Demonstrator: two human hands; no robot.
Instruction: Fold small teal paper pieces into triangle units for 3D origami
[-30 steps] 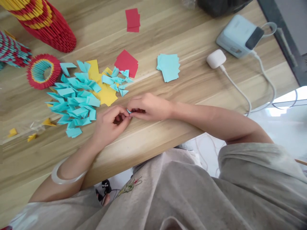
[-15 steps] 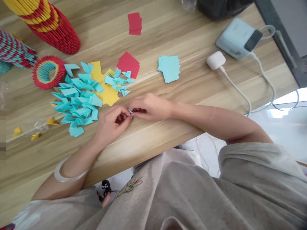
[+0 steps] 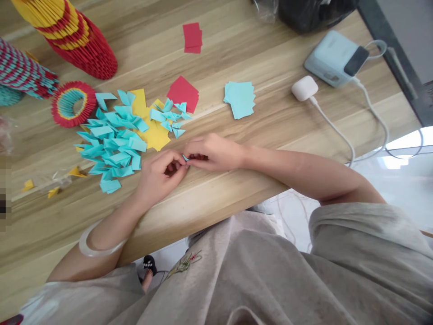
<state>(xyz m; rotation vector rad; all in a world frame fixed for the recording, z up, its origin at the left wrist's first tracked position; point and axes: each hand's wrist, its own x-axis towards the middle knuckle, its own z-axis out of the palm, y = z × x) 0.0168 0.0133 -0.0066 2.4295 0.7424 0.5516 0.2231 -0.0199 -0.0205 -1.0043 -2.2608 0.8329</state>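
Near the table's front edge, my left hand (image 3: 161, 174) and my right hand (image 3: 213, 152) meet fingertip to fingertip. Both pinch one small piece of blue paper (image 3: 185, 157), mostly hidden by the fingers. Left of my hands spreads a heap of folded blue paper pieces (image 3: 117, 144). A smaller group of blue folded triangles (image 3: 171, 118) lies just beyond my fingers, partly over yellow paper sheets (image 3: 157, 135). Red paper squares (image 3: 184, 94) sit behind these, and a fanned stack of blue paper (image 3: 239, 100) rests to the right.
At the left stand a red and yellow paper structure (image 3: 81, 40), a blue and red one (image 3: 25, 67) and a round paper ring (image 3: 56, 106). More red squares (image 3: 192, 38) lie farther back. A power bank (image 3: 334, 58) and white earbud case (image 3: 305, 88) with cables are at right.
My hands keep the same pinch on the small blue paper, with hardly any finger movement. The whole view has shifted slightly, so table things appear a little lower and farther right.
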